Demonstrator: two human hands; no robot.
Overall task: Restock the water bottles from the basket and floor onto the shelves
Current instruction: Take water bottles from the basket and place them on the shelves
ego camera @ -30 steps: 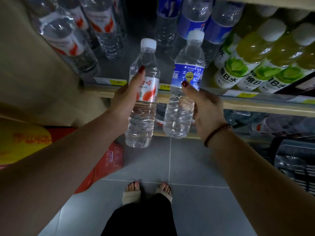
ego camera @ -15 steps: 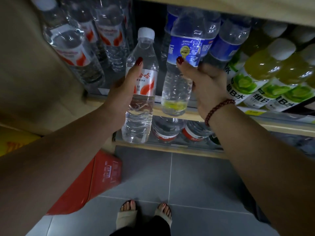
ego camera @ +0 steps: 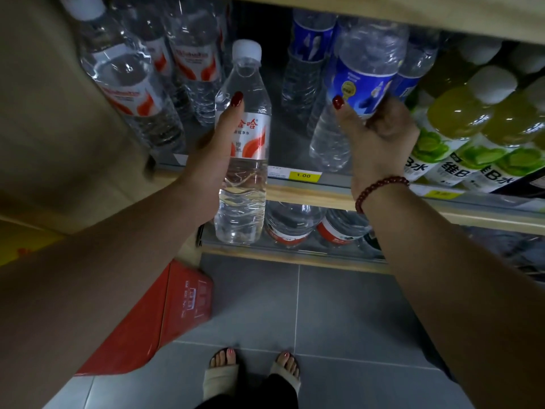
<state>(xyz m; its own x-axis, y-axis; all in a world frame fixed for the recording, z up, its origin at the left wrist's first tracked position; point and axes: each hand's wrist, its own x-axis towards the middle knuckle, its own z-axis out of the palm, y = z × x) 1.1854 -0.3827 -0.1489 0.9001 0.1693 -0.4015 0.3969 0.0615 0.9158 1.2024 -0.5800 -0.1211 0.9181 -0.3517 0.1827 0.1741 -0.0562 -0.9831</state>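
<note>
We are gripping the red bottle (ego camera: 244,143) in our left hand (ego camera: 211,163) short of the shelf (ego camera: 309,196) edge; our right hand (ego camera: 380,137) is clasping the blue bottle (ego camera: 362,78), tilted over the shelf. Leaning so, it could be toppling its neighbours (ego camera: 413,69). Its cap is hiding under the upper board (ego camera: 383,13); the back rows (ego camera: 309,42) are fading into dark.

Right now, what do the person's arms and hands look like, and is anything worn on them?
Both forearms are bare, with no sleeves in view. The right hand has a bracelet of dark red round beads at the wrist. The left hand wears nothing visible. Both thumbnails are painted dark red.
</note>
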